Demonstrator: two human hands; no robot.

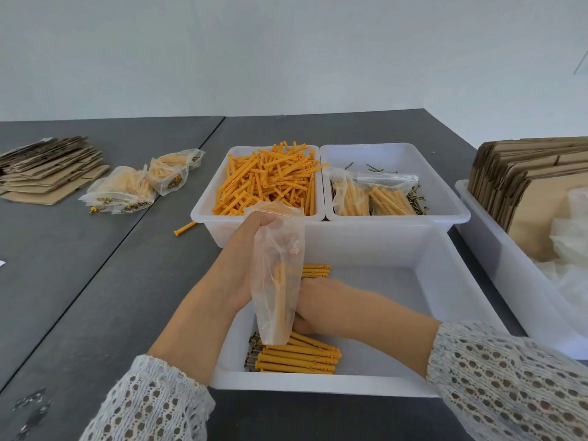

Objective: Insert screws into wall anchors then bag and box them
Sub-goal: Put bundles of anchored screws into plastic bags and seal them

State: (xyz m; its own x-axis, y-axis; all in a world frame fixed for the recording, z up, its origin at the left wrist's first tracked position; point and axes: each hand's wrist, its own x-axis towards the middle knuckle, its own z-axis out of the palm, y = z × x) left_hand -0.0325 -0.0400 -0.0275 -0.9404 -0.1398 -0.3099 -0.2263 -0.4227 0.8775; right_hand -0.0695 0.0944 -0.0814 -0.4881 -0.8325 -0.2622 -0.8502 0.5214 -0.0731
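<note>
Dark grey table, seam running diagonally across its left part. On it, nearest the person, a large white bin; both forearms in lace sleeves reach into it. Right of that, a long white tray holding upright folded cardboard and some clear plastic film.

Behind the large bin, two smaller white tubs side by side. Left tub heaped with loose orange wall anchors. Right tub holds loose screws and two filled bags lying on them.

Far left of table: stack of flattened cardboard, and beside it a cluster of filled, finished bags. One stray anchor lies on the table just left of the anchor tub.

Left hand grips the gathered mouth of a clear plastic bag, held upright over the large bin; a few anchors show through the film, hanging in its lower part. Right hand sits low behind the bag, fingers curled, apparently around a bunch of assembled anchors, though the bag hides the grip. Tips of anchors poke out past it. Below the bag, a row of assembled anchors with screw heads at their left ends lies on the bin floor.
</note>
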